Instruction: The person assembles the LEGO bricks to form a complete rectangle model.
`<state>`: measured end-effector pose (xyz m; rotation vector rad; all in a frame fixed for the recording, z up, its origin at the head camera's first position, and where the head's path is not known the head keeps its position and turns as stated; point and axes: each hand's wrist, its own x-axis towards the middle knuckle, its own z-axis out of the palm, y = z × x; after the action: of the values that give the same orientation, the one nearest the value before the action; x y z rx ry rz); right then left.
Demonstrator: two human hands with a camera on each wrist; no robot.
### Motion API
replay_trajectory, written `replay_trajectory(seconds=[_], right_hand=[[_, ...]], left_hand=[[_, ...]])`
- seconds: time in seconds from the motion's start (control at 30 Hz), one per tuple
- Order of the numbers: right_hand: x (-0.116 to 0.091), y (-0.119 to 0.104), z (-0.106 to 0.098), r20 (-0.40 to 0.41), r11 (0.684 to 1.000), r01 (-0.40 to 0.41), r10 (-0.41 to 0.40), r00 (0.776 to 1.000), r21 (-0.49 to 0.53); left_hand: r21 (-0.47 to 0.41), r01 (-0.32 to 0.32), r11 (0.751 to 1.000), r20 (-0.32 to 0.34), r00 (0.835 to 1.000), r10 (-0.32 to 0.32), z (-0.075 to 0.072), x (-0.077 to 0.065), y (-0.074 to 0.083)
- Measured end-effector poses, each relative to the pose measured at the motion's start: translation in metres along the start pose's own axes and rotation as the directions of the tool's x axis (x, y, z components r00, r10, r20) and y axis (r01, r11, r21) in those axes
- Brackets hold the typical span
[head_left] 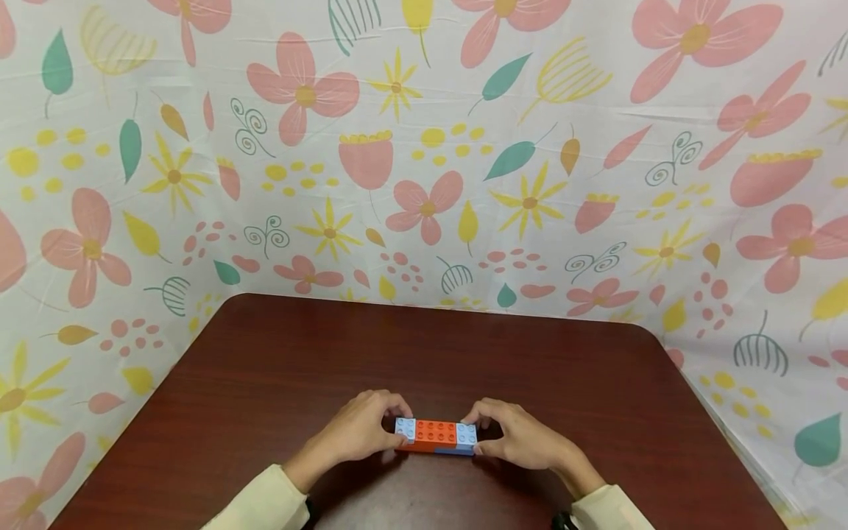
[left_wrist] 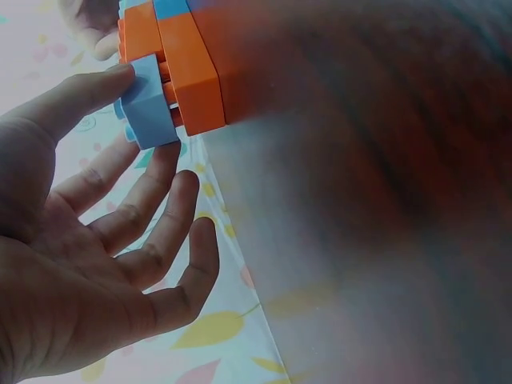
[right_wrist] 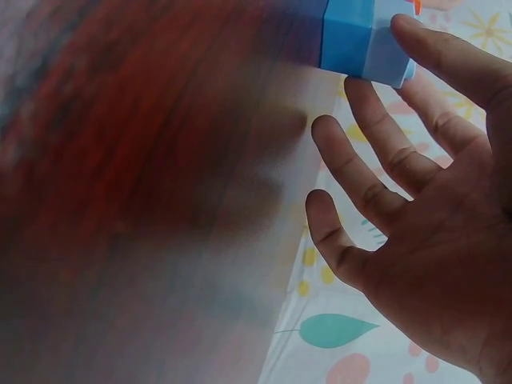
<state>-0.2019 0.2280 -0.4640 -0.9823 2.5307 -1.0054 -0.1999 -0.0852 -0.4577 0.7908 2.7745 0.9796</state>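
A two-layer row of toy building bricks lies on the table in the head view. Its top layer has an orange brick (head_left: 436,434) between a left light blue brick (head_left: 405,425) and a right light blue brick (head_left: 467,434). Underneath are a lower orange brick (left_wrist: 196,88) and a darker blue brick (right_wrist: 346,36). My left hand (head_left: 358,427) pinches the left light blue brick between thumb and fingers. In the left wrist view, studs show in a gap between that brick and the orange one below. At the other end, my right hand (head_left: 523,436) pinches the right light blue brick.
The dark brown table (head_left: 437,353) has rounded far corners. A white cloth (head_left: 411,265) printed with flowers and leaves hangs behind it and along both sides.
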Motion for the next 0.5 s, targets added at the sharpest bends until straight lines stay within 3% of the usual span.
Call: replay_trajectory(seconds=[0.5], right_hand=[[-0.0004,-0.0015,-0.0003,0.008,1.0,-0.027,0.027,1.0,0.006]], left_hand=[[-0.033,-0.01,0.999,-0.006,1.0,0.01,0.0021,0.0003,-0.0037]])
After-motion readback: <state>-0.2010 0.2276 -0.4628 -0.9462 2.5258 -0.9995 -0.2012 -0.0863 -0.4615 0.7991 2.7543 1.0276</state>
